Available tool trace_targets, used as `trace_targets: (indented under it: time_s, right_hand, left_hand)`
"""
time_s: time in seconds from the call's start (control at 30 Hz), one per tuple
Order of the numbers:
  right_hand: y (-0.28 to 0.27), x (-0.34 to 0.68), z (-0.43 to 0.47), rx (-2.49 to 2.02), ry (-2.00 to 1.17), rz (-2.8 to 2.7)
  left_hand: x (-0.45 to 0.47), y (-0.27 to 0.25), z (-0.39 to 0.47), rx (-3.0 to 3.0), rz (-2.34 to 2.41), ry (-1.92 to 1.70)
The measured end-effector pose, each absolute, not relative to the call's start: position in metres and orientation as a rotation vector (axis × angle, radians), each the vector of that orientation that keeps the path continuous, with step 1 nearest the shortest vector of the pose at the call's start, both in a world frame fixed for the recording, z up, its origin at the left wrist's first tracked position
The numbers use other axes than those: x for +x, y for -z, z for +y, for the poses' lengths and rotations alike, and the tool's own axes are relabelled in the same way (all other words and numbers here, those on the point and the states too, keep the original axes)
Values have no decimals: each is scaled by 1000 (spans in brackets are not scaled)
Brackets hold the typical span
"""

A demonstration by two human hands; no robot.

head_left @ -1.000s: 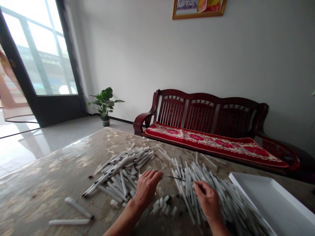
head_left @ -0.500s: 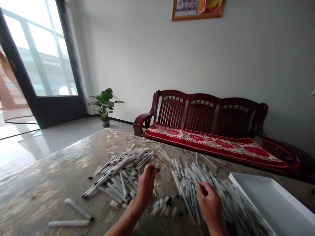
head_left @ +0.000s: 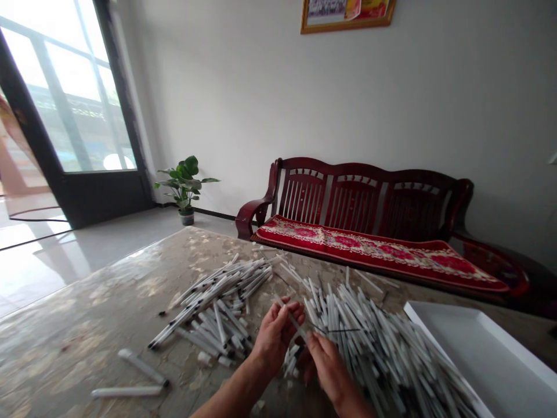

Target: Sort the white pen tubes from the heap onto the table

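A translucent pen barrel slants between my two hands, above the table. My left hand is closed around its upper end, thumb pressed on it. The fingers of my right hand pinch the lower end. From beside my right hand a thin dark rod runs over the pile of pale barrels; I cannot tell whether I hold it. Under my hands lie small pale caps, partly hidden. Left of my left hand is a heap of pens with black ends.
An open white box tray stands at the right, against the barrel pile. Two separate pens lie on the patterned tabletop at the left. Beyond the table are a dark red wooden bench and a potted plant.
My hands have come together from apart: the left moved right and slightly down, the right moved left off the barrel pile. A barrel is now held between them.
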State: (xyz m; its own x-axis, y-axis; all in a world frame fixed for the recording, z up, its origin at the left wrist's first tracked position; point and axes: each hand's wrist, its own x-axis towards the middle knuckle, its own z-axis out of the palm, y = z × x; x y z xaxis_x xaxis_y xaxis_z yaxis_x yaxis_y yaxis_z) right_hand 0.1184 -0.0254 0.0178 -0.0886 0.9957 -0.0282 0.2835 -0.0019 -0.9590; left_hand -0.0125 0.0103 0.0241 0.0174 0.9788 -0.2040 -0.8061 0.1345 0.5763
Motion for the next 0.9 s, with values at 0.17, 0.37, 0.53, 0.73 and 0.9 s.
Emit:
trace_targets:
  time_s: [0.17, 0.37, 0.53, 0.73, 0.9]
  right_hand:
    - [-3, 104, -21, -1412, -1173, -1524]
    - [-2, 112, -25, -1631, -176, -2043]
    - [2, 113, -25, -1686, -72, -2107]
    - [-6, 140, -15, -1588, -162, -1956]
    - [-4, 205, -5, -1756, -116, -1931]
  left_hand:
    - [-8, -21, 8, 374, 709, -1416]
    - [-24, -21, 22, 244, 892, -1527]
    - [-34, -12, 34, 361, 1018, -1500]
    - [-32, 8, 39, 550, 1036, -1430]
    - [-37, 20, 41, 771, 1153, -1491]
